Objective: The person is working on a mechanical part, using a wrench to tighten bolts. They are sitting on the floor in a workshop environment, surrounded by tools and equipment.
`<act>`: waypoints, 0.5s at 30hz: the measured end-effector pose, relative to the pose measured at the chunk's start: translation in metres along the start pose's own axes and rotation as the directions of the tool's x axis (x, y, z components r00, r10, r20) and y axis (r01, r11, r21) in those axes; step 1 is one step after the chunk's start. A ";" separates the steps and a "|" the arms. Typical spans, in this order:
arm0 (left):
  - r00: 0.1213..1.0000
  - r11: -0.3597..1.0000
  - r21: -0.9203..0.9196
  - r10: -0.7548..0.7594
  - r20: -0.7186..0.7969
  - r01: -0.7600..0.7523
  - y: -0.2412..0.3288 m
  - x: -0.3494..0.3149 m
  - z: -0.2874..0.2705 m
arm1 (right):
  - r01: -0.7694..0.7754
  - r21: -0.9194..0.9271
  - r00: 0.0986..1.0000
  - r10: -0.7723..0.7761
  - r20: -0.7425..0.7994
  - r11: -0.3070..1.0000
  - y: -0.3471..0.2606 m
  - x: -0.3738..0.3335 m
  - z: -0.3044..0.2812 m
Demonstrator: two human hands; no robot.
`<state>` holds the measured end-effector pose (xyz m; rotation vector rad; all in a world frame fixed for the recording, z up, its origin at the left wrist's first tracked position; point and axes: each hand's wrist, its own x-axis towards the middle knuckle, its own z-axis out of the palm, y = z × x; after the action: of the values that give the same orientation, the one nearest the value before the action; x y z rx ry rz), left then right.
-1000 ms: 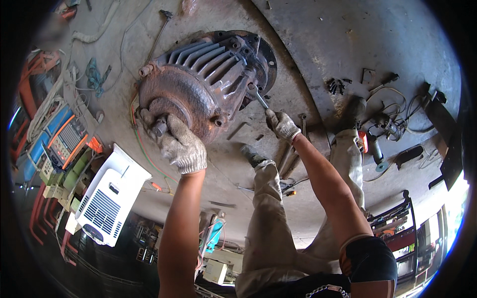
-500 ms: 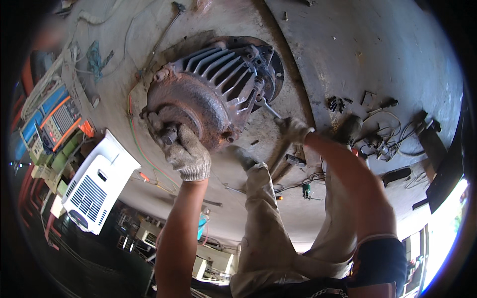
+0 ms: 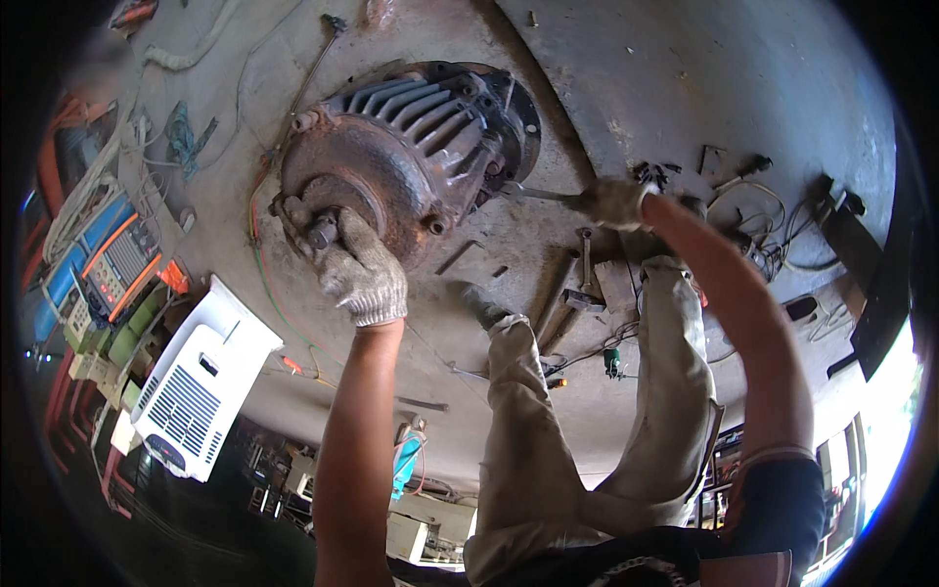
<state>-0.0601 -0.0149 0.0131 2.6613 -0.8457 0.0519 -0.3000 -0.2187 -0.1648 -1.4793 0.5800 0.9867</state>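
A rusty finned electric motor [image 3: 352,161] lies on its side on the concrete floor, with a dark round flange [image 3: 525,127] at its far right end. My left hand [image 3: 364,274], in a knit work glove, has its fingers around the stubby motor shaft [image 3: 323,233] at the near left end. My right hand [image 3: 618,203], also gloved, is closed round the handle of a metal wrench [image 3: 544,194]. The wrench points left, its head beside the lower edge of the motor near the flange. Whether the head touches a bolt there, I cannot tell.
Right of the motor lie a hammer [image 3: 585,301], another wrench [image 3: 586,256], a small hex key [image 3: 458,256] and tangled cables [image 3: 773,249]. A white vented unit [image 3: 196,391] and an orange-trimmed control box [image 3: 119,252] stand at the left. My legs [image 3: 528,421] are below.
My right hand has moved right and slightly up with the wrench, which now lies flatter. My left hand keeps its place on the shaft. The whole view has shifted slightly.
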 end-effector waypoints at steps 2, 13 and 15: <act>0.996 0.986 0.141 0.081 0.026 -0.084 -0.001 0.001 0.000 | 0.012 0.197 0.992 0.013 -0.125 0.980 0.007 0.000 0.050; 0.995 0.986 0.142 0.074 0.069 -0.083 0.012 0.009 -0.009 | 0.167 0.636 0.883 0.173 -0.437 0.753 -0.016 0.050 0.189; 0.990 0.959 0.248 0.125 0.061 -0.136 0.011 0.011 -0.011 | 0.194 0.576 0.873 0.127 -0.471 0.794 -0.017 0.046 0.185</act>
<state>-0.0567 -0.0255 0.0283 2.8453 -1.0952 0.1419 -0.3078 -0.0283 -0.1822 -1.1229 1.1203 0.3062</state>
